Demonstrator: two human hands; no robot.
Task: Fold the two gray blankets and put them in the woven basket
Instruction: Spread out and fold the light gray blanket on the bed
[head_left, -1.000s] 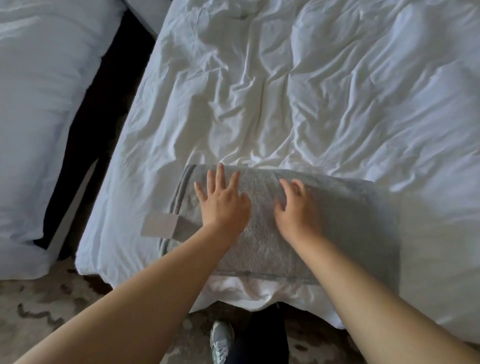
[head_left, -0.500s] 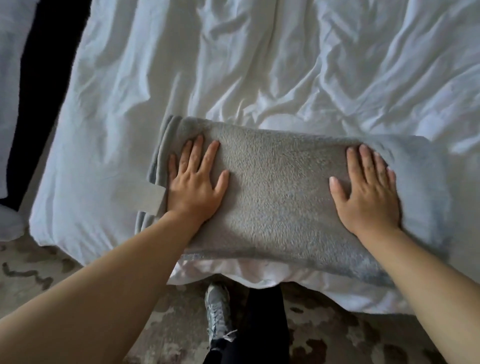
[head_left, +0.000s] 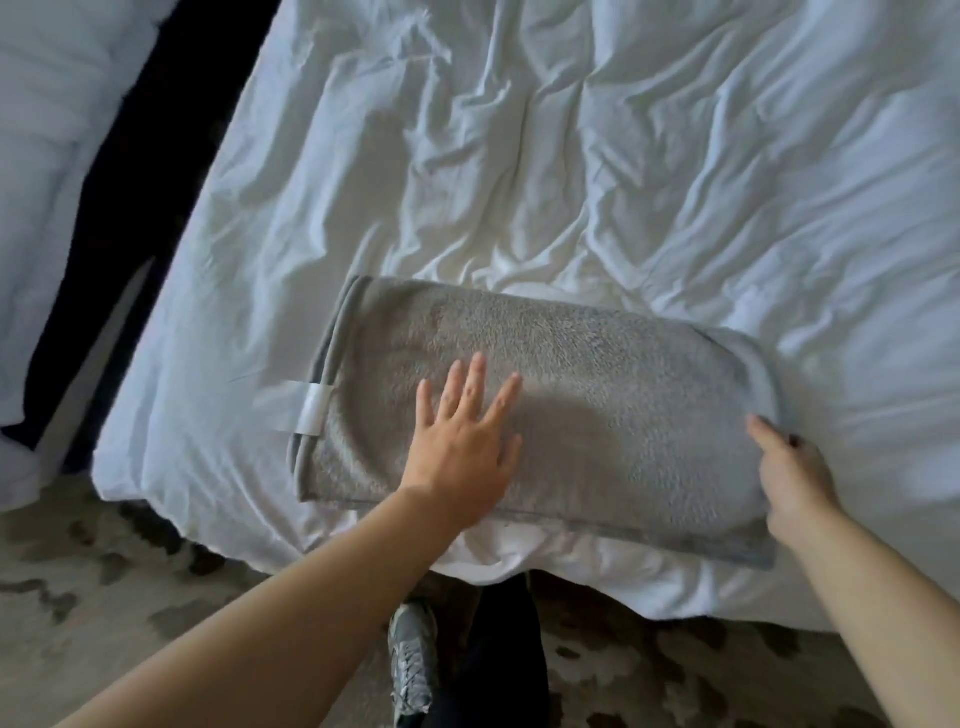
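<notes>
A gray blanket (head_left: 597, 384), folded into a long rectangle, lies on the near edge of the white bed (head_left: 571, 156). A white label (head_left: 311, 408) sticks out of its left end. My left hand (head_left: 462, 441) lies flat on the blanket's left-middle with fingers spread. My right hand (head_left: 789, 478) holds the blanket's right end, thumb on top and fingers tucked out of sight under the edge. No second blanket and no woven basket are in view.
The rumpled white duvet covers the bed beyond the blanket. A second white bed (head_left: 47, 182) stands at the left across a dark gap (head_left: 130, 208). Patterned carpet (head_left: 104, 597) and my shoe (head_left: 413, 660) show below the bed's edge.
My left hand slid from the blanket's left end toward its middle. My right hand moved from flat on top to the right end and took hold of the edge.
</notes>
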